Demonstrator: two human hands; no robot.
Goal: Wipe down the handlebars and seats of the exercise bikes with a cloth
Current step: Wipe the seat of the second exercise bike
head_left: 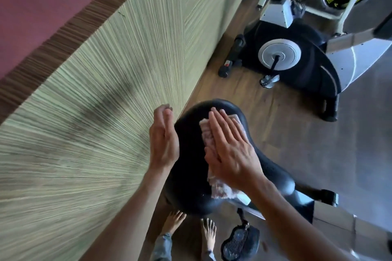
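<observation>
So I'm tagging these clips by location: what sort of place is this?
Probably a gym or workout room: a black bike seat being wiped with a cloth, a second exercise bike ahead, on wood flooring.

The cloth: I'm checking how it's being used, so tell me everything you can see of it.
The cloth is pale pinkish-white and looks like fuzzy terry, folded into a long strip. It lies flat along the top of the black bike seat. The right hand presses it down with straight fingers, covering its middle, so only both ends and one edge show. The left hand hovers beside the seat, not touching the cloth.
</observation>
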